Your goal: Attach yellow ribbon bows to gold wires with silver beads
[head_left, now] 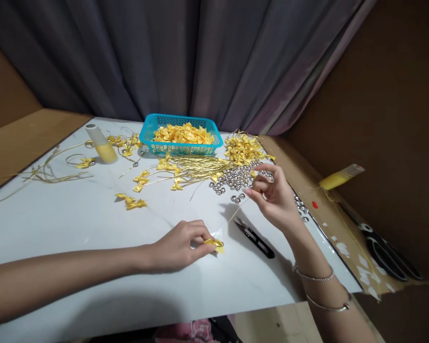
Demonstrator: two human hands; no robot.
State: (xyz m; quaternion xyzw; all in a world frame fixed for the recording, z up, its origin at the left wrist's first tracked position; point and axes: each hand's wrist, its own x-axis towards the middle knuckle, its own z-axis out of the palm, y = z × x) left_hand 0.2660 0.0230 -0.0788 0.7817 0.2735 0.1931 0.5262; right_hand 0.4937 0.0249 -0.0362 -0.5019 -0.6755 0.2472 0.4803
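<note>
Between the thumb and fingertips of my left hand (186,245) is a small yellow ribbon bow (215,245), held low over the white table top. My right hand (273,202) is raised to the right of it, fingers curled. A thin gold cord (237,211) slants down from its thumb, its lower end loose in the air. Below that hand lies a pair of black thread snips (254,238), blades pointing away. Just beyond the hand is a heap of small silver bell-like pieces (236,177).
A blue basket (182,148) of yellow bows stands at the back. Beside it lie gold cords (200,167) and a pile of corded bows (243,148). A white-and-yellow thread cone (102,144) stands left. Black scissors (386,257) lie on the cardboard at right.
</note>
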